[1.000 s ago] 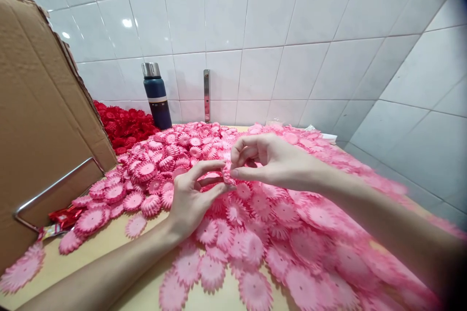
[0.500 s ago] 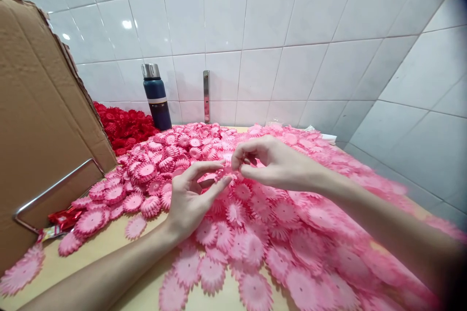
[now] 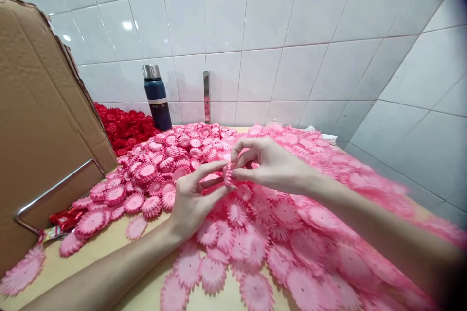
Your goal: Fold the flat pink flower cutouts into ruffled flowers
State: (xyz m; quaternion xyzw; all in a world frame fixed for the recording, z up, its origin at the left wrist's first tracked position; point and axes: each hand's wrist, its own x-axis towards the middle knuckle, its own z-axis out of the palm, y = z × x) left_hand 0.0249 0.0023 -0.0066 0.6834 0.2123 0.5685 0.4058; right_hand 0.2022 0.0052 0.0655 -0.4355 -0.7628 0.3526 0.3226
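Between my hands stands a small pink scalloped flower disc (image 3: 228,174), seen edge-on. My left hand (image 3: 193,199) pinches it by its rim, thumb below and forefinger above. From the other side my right hand (image 3: 268,165) touches its face, with thumb and forefinger bent close together. Whether the right fingers grip a petal edge or only press on it is hard to make out. Below and around both hands spreads a heap of pink flower discs (image 3: 288,211), many with a small dark hole at the centre.
At the left a cardboard sheet (image 3: 44,121) stands upright, with a bent metal bar (image 3: 54,189) before it. A blue bottle (image 3: 157,99) and red flower discs (image 3: 127,126) are at the back. A red wrapper (image 3: 65,218) lies near the bar. White tiled walls (image 3: 222,14) close off the back and right.
My right hand has moved slightly left and now touches the flower disc. The disc has turned upright between my left fingers and shows more clearly.
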